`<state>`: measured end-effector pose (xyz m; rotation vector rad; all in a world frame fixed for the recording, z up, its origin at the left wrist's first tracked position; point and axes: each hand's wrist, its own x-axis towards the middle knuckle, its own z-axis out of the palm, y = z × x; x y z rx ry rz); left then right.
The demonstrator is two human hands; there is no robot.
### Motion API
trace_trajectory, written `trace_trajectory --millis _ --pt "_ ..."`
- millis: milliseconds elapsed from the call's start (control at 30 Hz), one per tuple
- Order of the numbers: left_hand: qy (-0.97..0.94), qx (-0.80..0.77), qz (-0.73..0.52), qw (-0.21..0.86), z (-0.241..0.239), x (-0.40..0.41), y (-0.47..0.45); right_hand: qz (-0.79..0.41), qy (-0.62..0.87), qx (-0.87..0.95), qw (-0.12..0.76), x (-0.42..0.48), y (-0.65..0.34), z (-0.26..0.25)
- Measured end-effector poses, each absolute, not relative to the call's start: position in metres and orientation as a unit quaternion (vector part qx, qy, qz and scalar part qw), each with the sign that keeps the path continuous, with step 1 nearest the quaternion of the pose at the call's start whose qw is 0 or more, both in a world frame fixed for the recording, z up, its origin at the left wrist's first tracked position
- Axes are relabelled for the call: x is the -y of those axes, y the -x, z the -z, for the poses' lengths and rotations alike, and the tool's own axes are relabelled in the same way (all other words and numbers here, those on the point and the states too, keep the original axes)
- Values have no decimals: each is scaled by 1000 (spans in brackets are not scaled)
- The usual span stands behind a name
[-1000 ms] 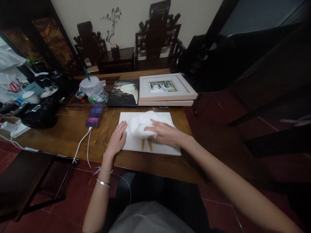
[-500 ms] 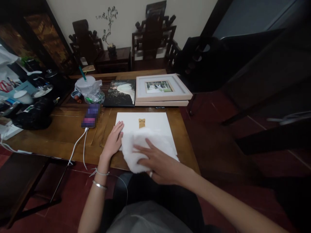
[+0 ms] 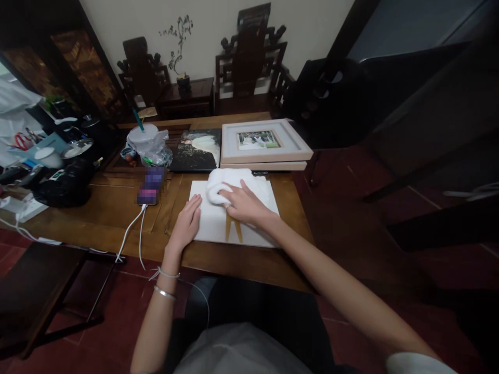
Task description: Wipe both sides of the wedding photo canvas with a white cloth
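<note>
Hands (image 3: 248, 205) palm-down, cloth (image 3: 234, 177) in right

A soft, bunched white cloth (image 3: 257, 182) lies under the right hand (image 3: 245, 205), over the far part of a flat white panel (image 3: 208, 226). The panel's left edge meets the left hand (image 3: 187, 221); two tapering gold strips (image 3: 228, 228) show between both hands.

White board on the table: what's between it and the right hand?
In the head view, a white cloth lies between the right hand and the white board; whether skin touches the board is hidden.
</note>
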<state>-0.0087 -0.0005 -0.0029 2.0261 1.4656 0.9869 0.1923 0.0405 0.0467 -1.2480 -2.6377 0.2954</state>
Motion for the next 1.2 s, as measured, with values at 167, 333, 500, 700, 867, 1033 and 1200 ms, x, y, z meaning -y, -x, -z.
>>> trace_trajectory --millis 167,333,500,700,867,1033,1200 --pt "-617 -517 -504 314 4 -2 12 -86 341 931 98 -14 -171 -34" --pt "-577 -507 -520 375 10 -3 13 -179 175 964 91 31 -185 -48" --pt "-661 -563 -424 258 4 4 7 -222 230 945 70 29 -216 -64" --pt "-733 -548 -358 186 5 1 6 -142 389 905 101 -21 -217 -54" --pt "-745 -543 -351 166 7 -1 8 -177 414 880 153 -57 -176 -53" --pt "-746 -547 -352 143 7 -2 9 -212 385 885 158 -80 -136 -59" --pt "-748 -544 -353 139 8 -5 10 -227 411 868 163 -91 -156 -64"
